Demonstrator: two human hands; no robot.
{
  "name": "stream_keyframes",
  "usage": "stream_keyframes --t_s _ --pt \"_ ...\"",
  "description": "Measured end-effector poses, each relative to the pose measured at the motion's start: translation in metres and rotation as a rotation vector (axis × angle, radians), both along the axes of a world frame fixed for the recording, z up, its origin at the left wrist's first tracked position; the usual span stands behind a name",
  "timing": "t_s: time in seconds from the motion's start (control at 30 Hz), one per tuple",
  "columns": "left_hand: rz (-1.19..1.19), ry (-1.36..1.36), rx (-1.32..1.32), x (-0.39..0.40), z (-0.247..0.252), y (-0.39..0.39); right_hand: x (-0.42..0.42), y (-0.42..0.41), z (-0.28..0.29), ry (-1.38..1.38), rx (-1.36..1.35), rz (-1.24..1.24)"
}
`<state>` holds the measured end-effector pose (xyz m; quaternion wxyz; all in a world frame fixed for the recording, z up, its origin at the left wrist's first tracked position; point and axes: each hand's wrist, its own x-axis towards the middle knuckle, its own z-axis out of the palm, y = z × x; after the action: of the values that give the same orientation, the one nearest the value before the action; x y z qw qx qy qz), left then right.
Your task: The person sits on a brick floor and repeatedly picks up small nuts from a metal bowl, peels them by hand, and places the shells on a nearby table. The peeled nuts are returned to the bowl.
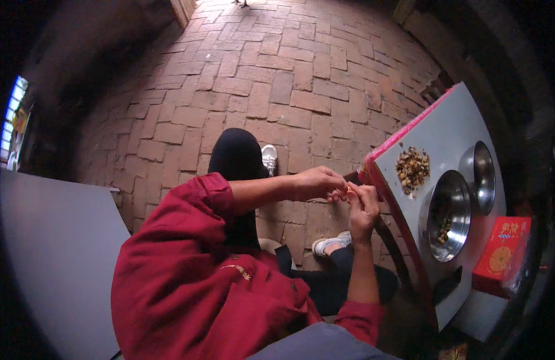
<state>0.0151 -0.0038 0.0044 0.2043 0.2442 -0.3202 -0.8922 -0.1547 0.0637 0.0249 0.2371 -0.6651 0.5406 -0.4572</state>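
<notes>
My left hand [321, 183] and my right hand [363, 208] meet fingertip to fingertip beside the table's near edge. Pinched between them is a small pale-orange piece [349, 189], mostly covered by the fingers and too small to name. To the right, a loose heap of small brown and tan pieces [412, 168], like nuts or seeds with husks, lies on the white tabletop [459, 121]. Close by stands a wide stainless steel bowl [459, 238] with small greenish-brown round pieces [444, 230] at its bottom. Beyond it is a second steel bowl [484, 180], whose contents I cannot see.
A red printed box [495, 256] bearing writing sits past the bowls. Pink-red trim [412, 119] runs along the table edge. A pale flat surface [57, 252] is at left. Brick floor [295, 85] spreads ahead, with a bird's feet [244, 4] at the far doorway.
</notes>
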Motion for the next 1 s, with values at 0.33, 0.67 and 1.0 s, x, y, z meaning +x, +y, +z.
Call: stream_keyframes --t_s 0.33,0.67,1.0 --pt "0.095 -0.102 -0.116 -0.001 -0.008 0.012 0.013 0.006 -0.025 -0.035 0.036 -0.064" --pt "0.171 -0.322 -0.236 -0.004 -0.043 0.011 0.021 0.005 -0.045 -0.23 0.266 -0.084" --pt "0.054 0.01 -0.051 -0.012 -0.033 0.004 0.016 0.004 -0.028 -0.517 0.243 -0.088"
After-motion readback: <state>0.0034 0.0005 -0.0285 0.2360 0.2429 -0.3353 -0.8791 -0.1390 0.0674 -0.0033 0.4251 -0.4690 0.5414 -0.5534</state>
